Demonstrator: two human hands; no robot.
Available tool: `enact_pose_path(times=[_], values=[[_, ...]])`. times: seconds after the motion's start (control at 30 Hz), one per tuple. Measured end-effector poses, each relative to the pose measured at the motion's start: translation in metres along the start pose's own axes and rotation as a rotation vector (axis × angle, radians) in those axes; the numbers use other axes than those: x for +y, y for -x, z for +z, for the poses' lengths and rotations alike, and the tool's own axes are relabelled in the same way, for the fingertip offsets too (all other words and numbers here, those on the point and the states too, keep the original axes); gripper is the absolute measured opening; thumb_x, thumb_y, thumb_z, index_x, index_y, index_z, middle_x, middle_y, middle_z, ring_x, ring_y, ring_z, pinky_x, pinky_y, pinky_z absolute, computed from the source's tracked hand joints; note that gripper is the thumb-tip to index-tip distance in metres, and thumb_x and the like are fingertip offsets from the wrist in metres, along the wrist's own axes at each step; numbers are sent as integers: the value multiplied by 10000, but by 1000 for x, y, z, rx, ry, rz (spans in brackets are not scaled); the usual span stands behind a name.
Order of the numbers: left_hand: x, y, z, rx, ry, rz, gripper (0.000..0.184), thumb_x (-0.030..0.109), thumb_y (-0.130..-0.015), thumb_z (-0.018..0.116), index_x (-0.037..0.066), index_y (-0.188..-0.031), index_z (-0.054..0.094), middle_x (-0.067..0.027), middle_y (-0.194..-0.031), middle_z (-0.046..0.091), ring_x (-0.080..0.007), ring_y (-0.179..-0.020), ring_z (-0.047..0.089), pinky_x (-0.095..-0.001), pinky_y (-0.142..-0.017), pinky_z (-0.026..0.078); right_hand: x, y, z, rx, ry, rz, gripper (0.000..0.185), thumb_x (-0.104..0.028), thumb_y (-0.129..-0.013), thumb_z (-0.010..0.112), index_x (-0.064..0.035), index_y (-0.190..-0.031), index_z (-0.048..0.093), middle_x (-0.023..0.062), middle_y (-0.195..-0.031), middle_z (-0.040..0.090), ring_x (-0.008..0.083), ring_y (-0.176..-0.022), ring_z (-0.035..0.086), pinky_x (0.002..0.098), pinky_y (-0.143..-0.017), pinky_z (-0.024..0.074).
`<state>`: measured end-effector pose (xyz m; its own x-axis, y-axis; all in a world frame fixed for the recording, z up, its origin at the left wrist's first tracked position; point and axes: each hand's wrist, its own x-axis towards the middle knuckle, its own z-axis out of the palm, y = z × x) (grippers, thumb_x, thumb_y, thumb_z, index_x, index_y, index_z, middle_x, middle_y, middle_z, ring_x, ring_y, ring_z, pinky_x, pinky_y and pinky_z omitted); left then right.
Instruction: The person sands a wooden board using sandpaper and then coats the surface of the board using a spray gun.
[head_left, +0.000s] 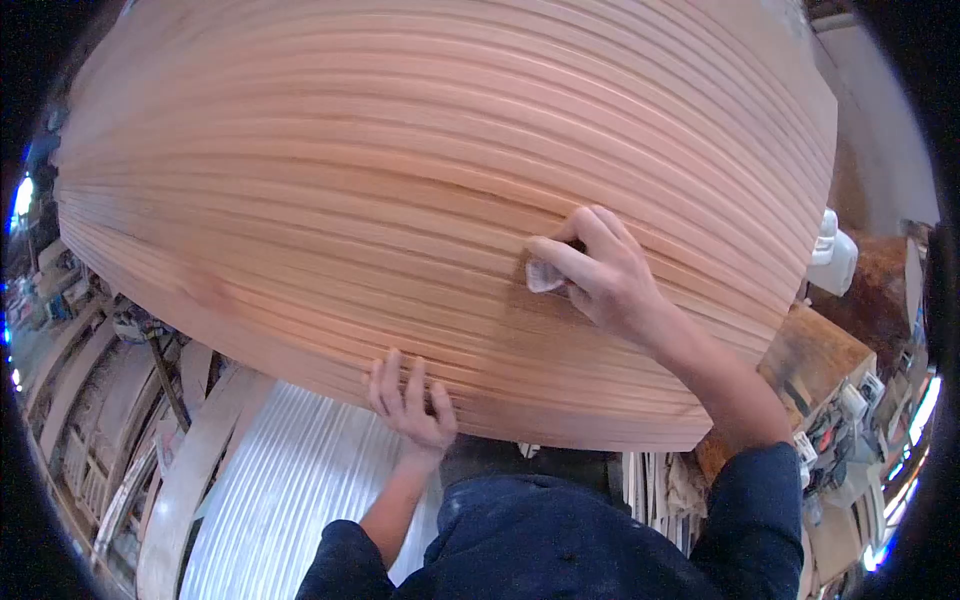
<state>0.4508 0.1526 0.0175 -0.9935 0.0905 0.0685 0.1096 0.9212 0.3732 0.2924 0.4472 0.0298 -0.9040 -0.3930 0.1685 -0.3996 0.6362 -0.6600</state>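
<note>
A large curved wooden panel (330,190) with long parallel grooves and ridges fills most of the view. My right hand (605,275) is closed, pinching a small pale folded piece of sandpaper (543,275) against the grooved surface, right of the middle. Part of the sandpaper is hidden beneath my fingers. At the panel's near edge, my left hand (410,405) rests on the wood with its fingers spread, holding nothing.
Below left lie a corrugated translucent sheet (265,500) and several curved wooden pieces (185,490). To the right are a white plastic container (835,255), a wooden box (825,350) and cluttered small items. The panel's near edge lies close to my body.
</note>
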Motion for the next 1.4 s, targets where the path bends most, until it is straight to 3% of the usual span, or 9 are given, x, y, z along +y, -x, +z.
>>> enact_pose_path(times=[0.4,0.57,0.73,0.9,1.0,1.17,1.23,1.3,1.4], values=[[-34,7,-19,-130,310,30,244,236,-887,680,153,-1112,719,-129,-1461,538,-399,-1380,423,-571,-1159,236,-124,-279,222,194,221,-114,66,-167,-909,604,-134,-925,659,78,-889,573,271,-891,568,396,-800,476],[-95,-24,-51,-149,306,37,305,173,-885,674,104,-1180,703,-178,-1442,536,-412,-1380,420,-580,-1146,245,-77,-163,129,114,12,-135,195,-118,-835,643,-120,-1021,701,78,-930,641,266,-910,623,393,-779,490],[-151,-78,-66,22,133,27,288,127,-942,605,28,-1202,678,-207,-1447,527,-440,-1367,431,-574,-1148,275,-34,0,-1,-30,185,205,365,-39,-717,794,-117,-1072,762,39,-920,668,211,-845,631,337,-724,508],[-156,-131,-69,96,14,131,281,128,-954,590,20,-1200,673,-207,-1448,536,-408,-1369,442,-553,-1145,292,-59,-105,95,32,88,25,289,-104,-807,748,-126,-1094,732,96,-941,667,277,-888,641,415,-761,519],[-142,-162,-56,116,3,229,290,123,-947,593,18,-1205,670,-199,-1446,545,-382,-1364,456,-541,-1147,289,-91,-218,200,376,78,-172,92,-195,-889,645,-104,-896,657,125,-994,650,295,-1044,623,422,-883,515],[-136,-178,-42,66,-18,236,312,117,-932,604,20,-1223,660,-151,-1480,517,-351,-1382,429,-503,-1159,271,-58,-124,123,295,-28,-115,58,-154,-879,655,-111,-915,669,74,-907,622,249,-915,623,399,-782,492],[-132,-179,-43,58,-26,219,323,121,-949,591,31,-1254,649,-146,-1484,520,-351,-1386,429,-499,-1164,273,-38,-28,35,7,26,130,290,-95,-839,684,-132,-1125,711,114,-994,688,327,-977,645,439,-829,511],[-130,-180,-46,55,-47,200,334,124,-966,578,42,-1284,637,-142,-1487,523,-350,-1391,429,-496,-1170,275,-26,53,-18,52,72,373,252,-53,-818,720,-97,-1064,753,70,-913,699,258,-856,660,391,-777,514],[-129,-179,-43,61,-66,200,339,130,-949,589,29,-1271,632,-141,-1477,514,-345,-1388,416,-496,-1165,260,-18,63,-25,50,171,233,246,-72,-823,707,-89,-1065,746,67,-906,691,256,-850,653,391,-767,507]])
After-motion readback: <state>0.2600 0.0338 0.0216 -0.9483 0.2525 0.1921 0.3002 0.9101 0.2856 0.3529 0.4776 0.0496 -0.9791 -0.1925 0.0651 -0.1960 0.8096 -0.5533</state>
